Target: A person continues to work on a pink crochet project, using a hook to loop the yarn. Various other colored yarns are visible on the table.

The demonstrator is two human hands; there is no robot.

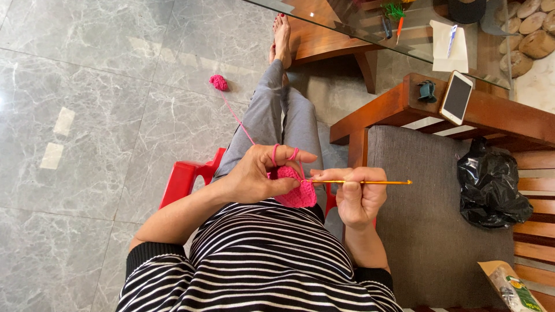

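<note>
Pink crocheted yarn piece [296,193] sits over the lap, pinched by the left hand [261,173], yarn looped over its fingers. Right hand [356,193] pinches a thin orange metal crochet hook [361,182], its tip at the piece.

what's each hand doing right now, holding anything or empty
Left hand: closed on the pink crochet piece, pink yarn looped over its fingers.
Right hand: closed on the orange crochet hook.
</note>
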